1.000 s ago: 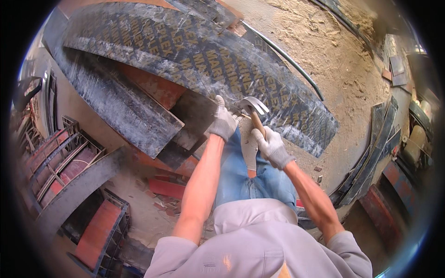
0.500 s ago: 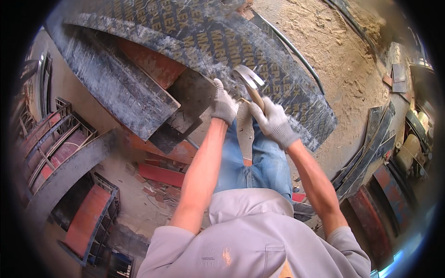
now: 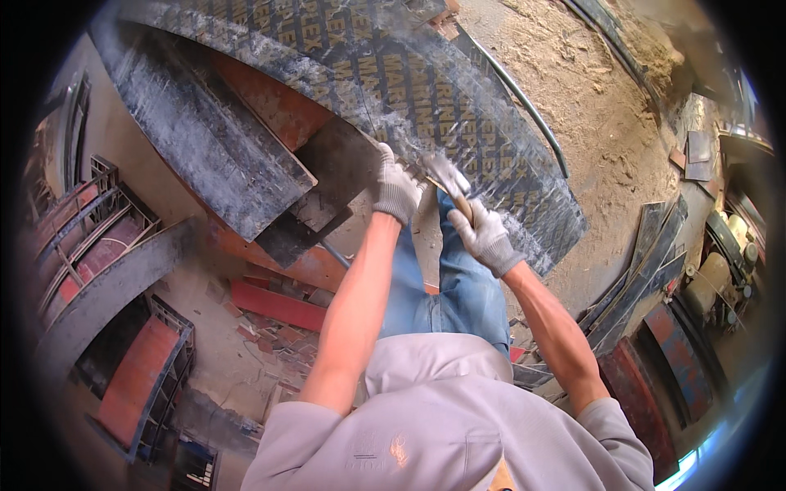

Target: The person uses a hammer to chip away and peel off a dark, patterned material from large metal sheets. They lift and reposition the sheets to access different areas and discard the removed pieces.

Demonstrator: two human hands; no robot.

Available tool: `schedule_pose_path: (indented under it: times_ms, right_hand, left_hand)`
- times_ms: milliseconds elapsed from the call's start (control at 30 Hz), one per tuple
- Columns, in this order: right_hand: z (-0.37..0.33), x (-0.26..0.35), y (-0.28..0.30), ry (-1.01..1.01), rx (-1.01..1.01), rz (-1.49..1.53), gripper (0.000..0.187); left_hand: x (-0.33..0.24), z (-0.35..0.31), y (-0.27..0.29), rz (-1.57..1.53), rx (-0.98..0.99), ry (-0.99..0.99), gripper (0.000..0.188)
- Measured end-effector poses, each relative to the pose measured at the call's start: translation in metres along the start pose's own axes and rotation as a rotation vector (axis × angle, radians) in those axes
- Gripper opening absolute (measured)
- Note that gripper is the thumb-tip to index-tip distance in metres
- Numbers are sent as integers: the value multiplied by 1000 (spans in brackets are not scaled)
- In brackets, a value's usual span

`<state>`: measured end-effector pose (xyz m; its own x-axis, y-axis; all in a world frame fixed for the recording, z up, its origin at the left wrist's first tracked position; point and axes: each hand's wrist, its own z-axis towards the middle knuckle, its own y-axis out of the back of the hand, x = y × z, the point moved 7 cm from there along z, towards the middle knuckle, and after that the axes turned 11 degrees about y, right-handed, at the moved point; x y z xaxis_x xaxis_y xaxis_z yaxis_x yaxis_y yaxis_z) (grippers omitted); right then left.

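My left hand (image 3: 396, 192), in a pale work glove, is closed at the near edge of a large curved plywood panel (image 3: 393, 82), its fingers lying over the edge. The panel has a dark, printed, dusty face. In my gloved right hand (image 3: 489, 240) is a claw hammer (image 3: 461, 203), gripped by its wooden handle. Its metal head is smeared by motion and sits at the panel's edge, just right of my left hand. Whether it touches the panel, I cannot tell. A thin tan strip shows between the left hand and the hammer head.
A dusty curved piece (image 3: 188, 139) forms the panel's left side. Sawdust-like material (image 3: 589, 123) covers the ground at right. Curved frames (image 3: 139, 376) stand at left, wood scraps (image 3: 282, 344) lie behind them, and dark boards (image 3: 643, 262) are stacked at right.
The hammer head has come down from above the panel to its edge, and my right hand has shifted slightly. My left hand keeps its place. The whole view has moved a little.
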<state>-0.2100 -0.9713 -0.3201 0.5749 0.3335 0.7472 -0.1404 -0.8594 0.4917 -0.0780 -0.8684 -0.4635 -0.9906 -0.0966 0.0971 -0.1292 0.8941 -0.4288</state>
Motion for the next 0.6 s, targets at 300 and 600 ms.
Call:
schedule_pose_path:
  times_ms: [300,600]
  right_hand:
    - [-4,-27,-14,222,101,-272,29]
    - [3,-26,-13,243,138,-302,32]
  left_hand:
    - [3,9,24,110,-146,13,96]
    - [3,11,22,154,-104,3,94]
